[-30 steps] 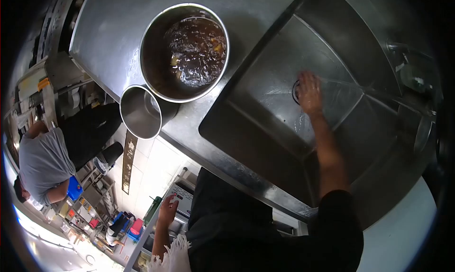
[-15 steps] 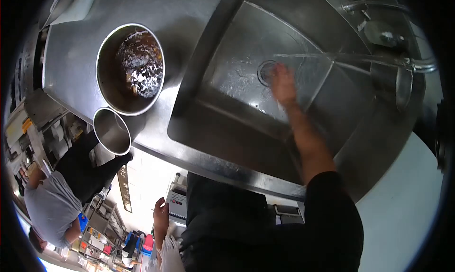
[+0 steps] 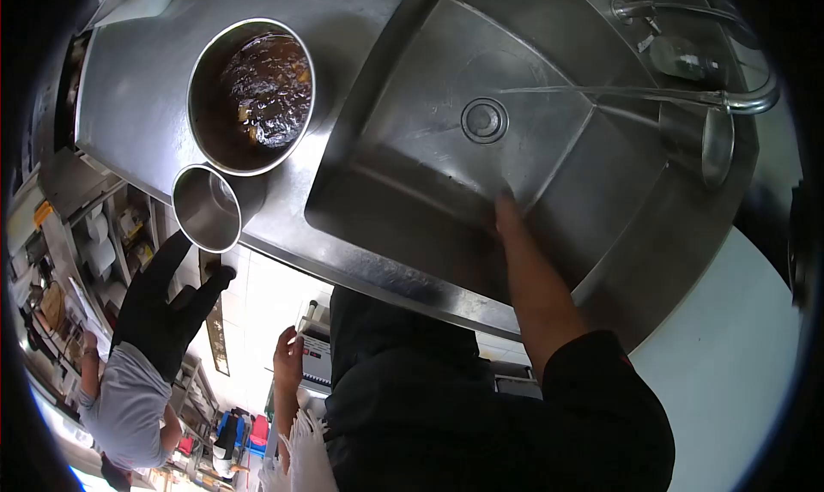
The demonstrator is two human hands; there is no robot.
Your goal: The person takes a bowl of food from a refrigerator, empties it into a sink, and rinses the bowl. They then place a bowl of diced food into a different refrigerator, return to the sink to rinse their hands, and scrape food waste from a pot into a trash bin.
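My right hand [image 3: 506, 211] is over the near part of the steel sink basin [image 3: 403, 140], smeared by motion, its fingers hard to make out. A round drain [image 3: 485, 120] lies beyond it in the basin floor, and a thin stream of water runs from the faucet [image 3: 751, 100]. My left hand [image 3: 288, 355] hangs low beside my dark clothing, fingers partly spread, with nothing seen in it. A white cloth with a fringe [image 3: 307, 449] is next to my left forearm.
Left of the sink, a large steel pot [image 3: 206, 136] of dark brown liquid stands on the steel counter [image 3: 137, 97]. A smaller steel container [image 3: 193, 213] sits at the counter's edge. A person in a grey shirt [image 3: 133, 406] stands behind, near shelves. A clear bottle [image 3: 678, 59] lies by the faucet.
My right hand has drawn back from beside the drain toward the near side of the basin. The drain is now uncovered. My left hand has shifted slightly upward in view.
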